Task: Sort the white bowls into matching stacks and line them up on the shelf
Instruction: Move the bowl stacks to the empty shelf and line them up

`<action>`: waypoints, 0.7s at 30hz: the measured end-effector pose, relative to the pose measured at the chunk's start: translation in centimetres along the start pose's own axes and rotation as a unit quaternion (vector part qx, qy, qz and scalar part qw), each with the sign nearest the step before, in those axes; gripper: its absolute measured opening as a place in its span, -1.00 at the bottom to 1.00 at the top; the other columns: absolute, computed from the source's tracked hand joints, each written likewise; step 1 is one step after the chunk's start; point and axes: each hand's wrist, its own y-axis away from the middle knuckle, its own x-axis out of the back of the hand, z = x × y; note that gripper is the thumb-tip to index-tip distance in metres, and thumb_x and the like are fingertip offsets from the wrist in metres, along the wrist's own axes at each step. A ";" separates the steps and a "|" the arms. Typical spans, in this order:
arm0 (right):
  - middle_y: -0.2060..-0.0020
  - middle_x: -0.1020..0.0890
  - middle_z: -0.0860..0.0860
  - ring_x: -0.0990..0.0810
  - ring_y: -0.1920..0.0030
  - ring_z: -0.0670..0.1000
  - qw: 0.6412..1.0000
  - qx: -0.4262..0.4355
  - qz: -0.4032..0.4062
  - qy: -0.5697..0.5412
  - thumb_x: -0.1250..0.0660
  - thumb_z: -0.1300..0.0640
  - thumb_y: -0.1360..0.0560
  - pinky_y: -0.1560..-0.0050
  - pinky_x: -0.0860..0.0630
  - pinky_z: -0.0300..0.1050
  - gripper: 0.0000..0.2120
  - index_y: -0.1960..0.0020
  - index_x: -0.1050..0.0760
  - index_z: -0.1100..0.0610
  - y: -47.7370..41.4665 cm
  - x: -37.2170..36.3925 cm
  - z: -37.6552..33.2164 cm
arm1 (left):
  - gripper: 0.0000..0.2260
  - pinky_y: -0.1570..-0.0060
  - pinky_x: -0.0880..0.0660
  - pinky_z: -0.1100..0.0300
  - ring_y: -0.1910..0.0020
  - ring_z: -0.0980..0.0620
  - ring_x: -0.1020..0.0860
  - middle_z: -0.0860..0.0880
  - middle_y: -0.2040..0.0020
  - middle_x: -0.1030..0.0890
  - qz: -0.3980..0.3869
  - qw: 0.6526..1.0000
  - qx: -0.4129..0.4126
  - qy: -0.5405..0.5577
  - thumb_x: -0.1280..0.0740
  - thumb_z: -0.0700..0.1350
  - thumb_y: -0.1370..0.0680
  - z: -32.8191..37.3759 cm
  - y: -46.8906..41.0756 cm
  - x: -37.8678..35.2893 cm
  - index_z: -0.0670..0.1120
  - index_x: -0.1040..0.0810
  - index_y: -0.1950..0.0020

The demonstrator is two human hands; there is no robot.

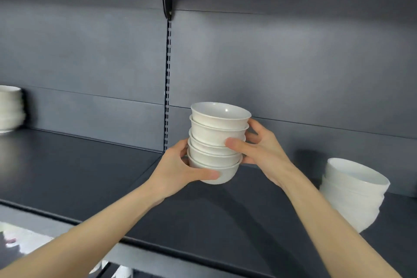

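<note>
Currently held: your stack of five small white bowls [217,140], nested and upright, is lifted clear of the dark shelf [90,176], just to the right of the slotted upright [168,83] on the back wall.
Left hand: your left hand [180,169] curls round the lowest bowl, with the thumb across its front and the fingers wrapped behind its left side.
Right hand: your right hand [259,144] grips the middle of the stack from the right, thumb pressed on the front.
Already on the shelf: a stack of wider white bowls [354,194] stands well to the right of the upright. Another white stack [11,108] stands far to the left of the upright. It is cut by the frame edge and blurred, so its count is unclear.
Progress, as a judgement: the sorting looks largely done, since every bowl in view sits in a matching stack.
Still to do: the held stack is not yet set down. It probably belongs on the bare shelf near the upright, in line with the other two. Whether any loose bowls remain elsewhere cannot be told.
</note>
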 end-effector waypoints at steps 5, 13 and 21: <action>-0.13 -0.63 -0.04 -0.64 -0.10 -0.05 0.999 0.010 -0.038 -0.016 -0.53 0.16 -0.34 0.03 -0.65 0.03 -0.35 -0.36 -0.38 -0.08 0.6 -8.1 -2.1 | -0.47 0.13 -0.56 0.35 0.03 0.17 -0.65 0.19 0.03 -0.68 0.040 0.999 -0.003 -0.020 -0.62 -0.22 -0.23 0.7 4.6 7.3 0.06 -0.53 -0.11; -0.13 -0.62 -0.03 -0.62 -0.13 -0.01 0.996 0.007 -0.084 -0.043 -0.56 -0.02 -0.16 0.00 -0.64 0.08 -0.18 -0.38 -0.38 -0.05 1.5 -24.9 -3.8 | -0.42 0.05 -0.57 0.27 0.03 0.13 -0.65 0.12 0.01 -0.69 0.082 0.994 0.012 -0.066 -0.63 -0.21 -0.20 -0.4 12.4 22.7 0.00 -0.54 -0.16; -0.17 -0.60 0.00 -0.62 -0.13 -0.01 0.992 0.010 -0.115 -0.042 -0.55 0.05 -0.25 -0.03 -0.62 0.12 -0.21 -0.41 -0.33 -0.04 -1.2 -36.8 -5.7 | -0.45 0.08 -0.55 0.30 0.04 0.15 -0.65 0.14 0.03 -0.70 0.120 0.991 0.014 -0.061 -0.63 -0.25 -0.21 -1.9 14.7 34.3 0.00 -0.55 -0.13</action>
